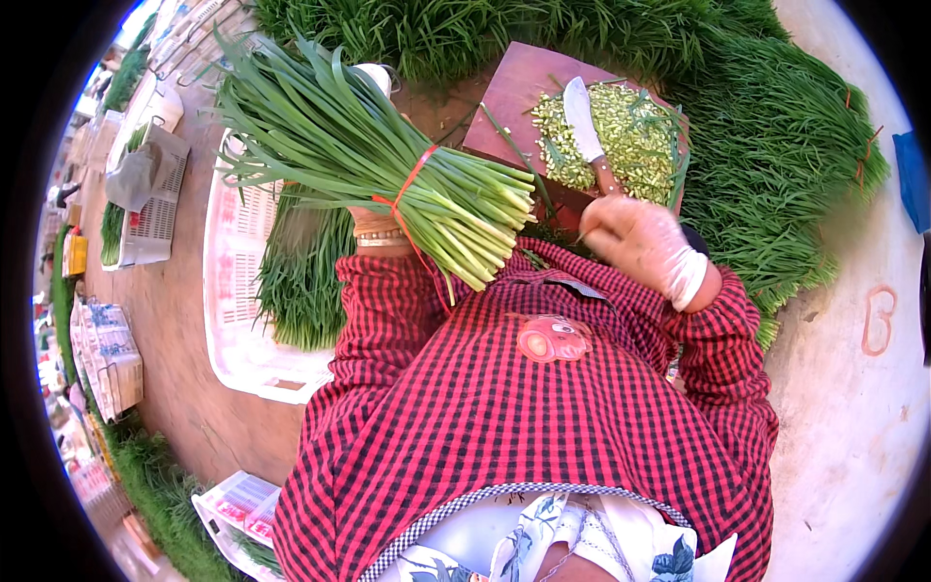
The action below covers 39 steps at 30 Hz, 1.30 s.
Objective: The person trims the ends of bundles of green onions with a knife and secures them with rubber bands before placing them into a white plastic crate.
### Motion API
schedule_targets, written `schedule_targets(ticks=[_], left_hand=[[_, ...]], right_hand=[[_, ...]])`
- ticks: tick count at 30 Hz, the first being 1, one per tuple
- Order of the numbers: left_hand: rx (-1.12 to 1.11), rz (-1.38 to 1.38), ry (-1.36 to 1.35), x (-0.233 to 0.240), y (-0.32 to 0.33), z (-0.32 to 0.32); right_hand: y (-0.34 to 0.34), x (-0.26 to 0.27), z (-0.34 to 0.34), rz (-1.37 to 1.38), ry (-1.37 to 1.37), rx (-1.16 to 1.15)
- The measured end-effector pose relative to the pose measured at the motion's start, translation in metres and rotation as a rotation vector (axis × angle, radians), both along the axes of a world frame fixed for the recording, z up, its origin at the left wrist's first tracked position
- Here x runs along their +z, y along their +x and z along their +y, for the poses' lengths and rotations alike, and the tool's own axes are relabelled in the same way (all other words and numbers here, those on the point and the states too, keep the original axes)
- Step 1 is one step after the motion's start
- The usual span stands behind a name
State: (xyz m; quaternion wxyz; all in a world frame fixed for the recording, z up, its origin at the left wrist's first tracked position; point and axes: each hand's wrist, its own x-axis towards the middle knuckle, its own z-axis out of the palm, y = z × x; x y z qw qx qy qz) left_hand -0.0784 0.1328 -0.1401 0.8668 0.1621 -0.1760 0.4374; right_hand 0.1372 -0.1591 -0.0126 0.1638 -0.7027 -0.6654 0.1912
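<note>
My left hand (375, 222) is under a large bundle of long green flat-leaved stalks (414, 174), like garlic chives, and holds it up. A red tie (413, 178) goes round the bundle, its pale cut ends pointing right. My right hand (631, 231), in what looks like a thin glove, is raised beside the handle of a knife (584, 120) with a wooden handle; the hand is blurred and its fingers are partly hidden. The knife lies on short chopped stalk ends (633, 138), heaped on a reddish board (502, 91).
A white plastic crate (225, 320) with another green bundle (302, 291) stands at my left. Piled greens (771, 145) surround the board at the back and right. Further crates (156, 225) stand on the floor at far left. A pale wall or ledge (836, 407) runs along the right.
</note>
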Motion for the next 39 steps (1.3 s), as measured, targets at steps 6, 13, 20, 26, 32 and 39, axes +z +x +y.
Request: schedule_targets(ticks=[6, 13, 20, 26, 32, 39], left_hand=[[-0.069, 0.007, -0.031, 0.041, 0.018, -0.047], [0.218, 0.756, -0.175, 0.053, 0.075, -0.103], [-0.123, 0.602, -0.398, 0.092, 0.077, -0.118], [0.030, 0.722, -0.262, 0.081, 0.079, -0.118], [0.124, 0.851, -0.135, 0.090, 0.085, -0.114], [0.169, 0.867, -0.009, 0.094, 0.095, -0.131]], right_hand=[[-0.029, 0.026, 0.039, 0.098, 0.322, -0.029], [-0.034, 0.008, 0.155, 0.261, 0.442, -0.328], [0.040, 0.011, 0.101, 1.328, 0.583, -0.632], [0.074, -0.008, 0.053, 1.154, 0.505, -0.665], [0.058, -0.044, 0.009, 0.871, 0.104, -0.424], [-0.021, 0.036, 0.050, 0.750, 0.324, -0.348]])
